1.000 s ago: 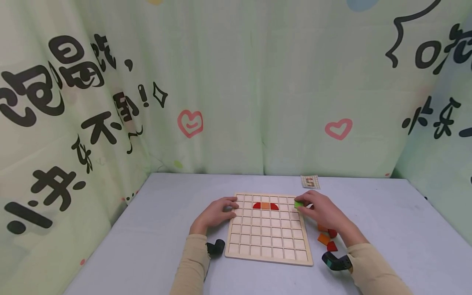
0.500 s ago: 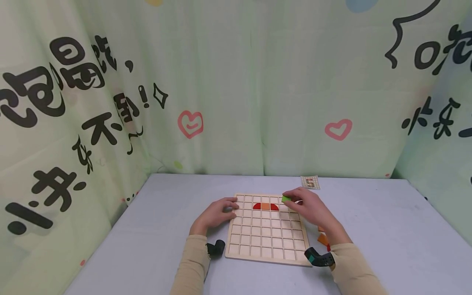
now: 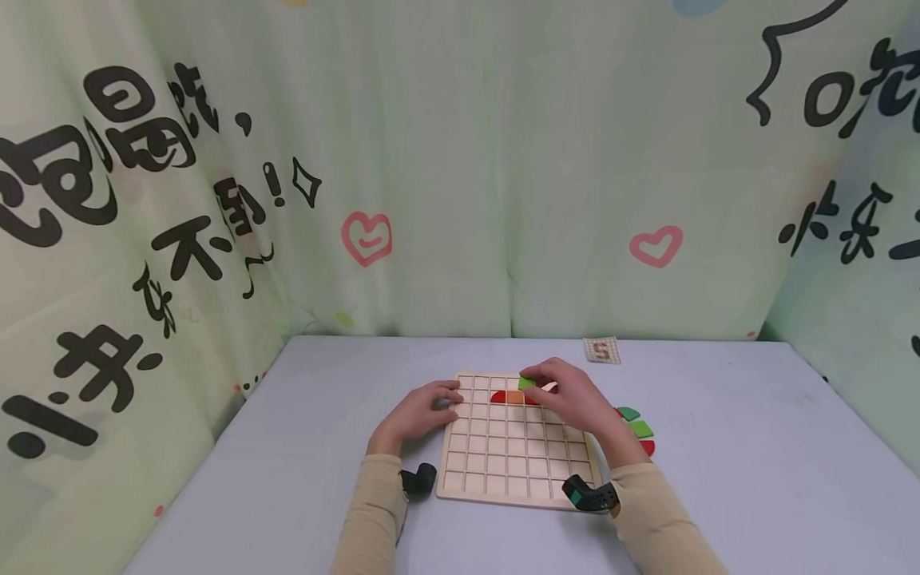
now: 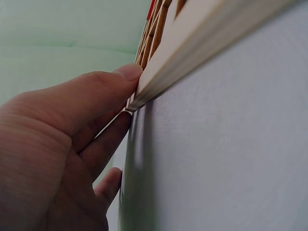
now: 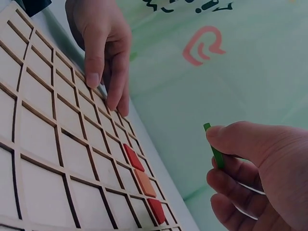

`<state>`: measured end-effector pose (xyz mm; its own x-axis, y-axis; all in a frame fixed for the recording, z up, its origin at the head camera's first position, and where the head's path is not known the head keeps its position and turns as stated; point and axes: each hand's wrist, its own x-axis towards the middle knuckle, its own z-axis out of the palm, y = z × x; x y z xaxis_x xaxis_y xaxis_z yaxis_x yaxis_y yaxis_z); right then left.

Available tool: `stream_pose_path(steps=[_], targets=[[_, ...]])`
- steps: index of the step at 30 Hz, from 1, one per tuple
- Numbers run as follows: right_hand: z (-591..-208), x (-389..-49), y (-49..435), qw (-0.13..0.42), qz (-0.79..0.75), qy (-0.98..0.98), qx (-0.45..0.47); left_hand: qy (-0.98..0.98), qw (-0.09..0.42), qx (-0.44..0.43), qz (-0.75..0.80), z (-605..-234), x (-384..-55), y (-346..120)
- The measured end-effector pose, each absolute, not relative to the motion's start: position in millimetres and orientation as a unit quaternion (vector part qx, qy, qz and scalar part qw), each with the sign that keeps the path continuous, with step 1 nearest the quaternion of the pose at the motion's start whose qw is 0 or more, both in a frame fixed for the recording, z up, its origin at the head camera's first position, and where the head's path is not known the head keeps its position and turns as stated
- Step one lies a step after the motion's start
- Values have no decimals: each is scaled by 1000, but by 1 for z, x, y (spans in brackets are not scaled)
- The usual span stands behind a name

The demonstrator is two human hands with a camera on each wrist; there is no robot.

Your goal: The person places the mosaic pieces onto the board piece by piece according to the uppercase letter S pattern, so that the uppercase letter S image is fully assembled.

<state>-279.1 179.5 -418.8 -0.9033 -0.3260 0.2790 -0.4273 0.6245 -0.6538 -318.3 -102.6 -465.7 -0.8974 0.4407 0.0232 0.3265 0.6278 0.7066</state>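
A wooden board (image 3: 496,461) divided into square cells lies on the table. In its second row from the back sit a red curved piece (image 3: 497,397), an orange square (image 3: 514,397) and another red piece (image 5: 156,210). My right hand (image 3: 571,395) pinches a green tile (image 3: 526,383) between thumb and fingers, over the back of the board. The right wrist view shows this green tile edge-on, apart from the board. With thumb and fingertips, my left hand (image 3: 417,411) touches the board's left edge; its thumb lies at the wooden rim in the left wrist view.
Right of the board lie a dark green rounded piece (image 3: 628,413), a light green tile (image 3: 642,430) and a red piece (image 3: 649,447); my right forearm partly hides this group. A small gridded pattern card (image 3: 601,350) lies behind the board. A printed curtain surrounds the table.
My right hand has carried the green tile leftward from the board's right edge to above its back rows. Loose pieces at the right have come into sight. My left hand has stayed put.
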Motion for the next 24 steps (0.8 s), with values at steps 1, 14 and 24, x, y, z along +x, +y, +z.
stream_pose_path(steps=[1, 14, 24], targets=[[-419, -280, 177, 66, 379, -899, 210, 899, 75, 213, 374, -465, -319, -103], [-420, -284, 152, 52, 392, -899, 186, 897, 78, 223, 373, -465, -320, -104], [-431, -283, 141, 36, 369, -905, 208, 894, 68, 239, 373, -462, -316, -106]])
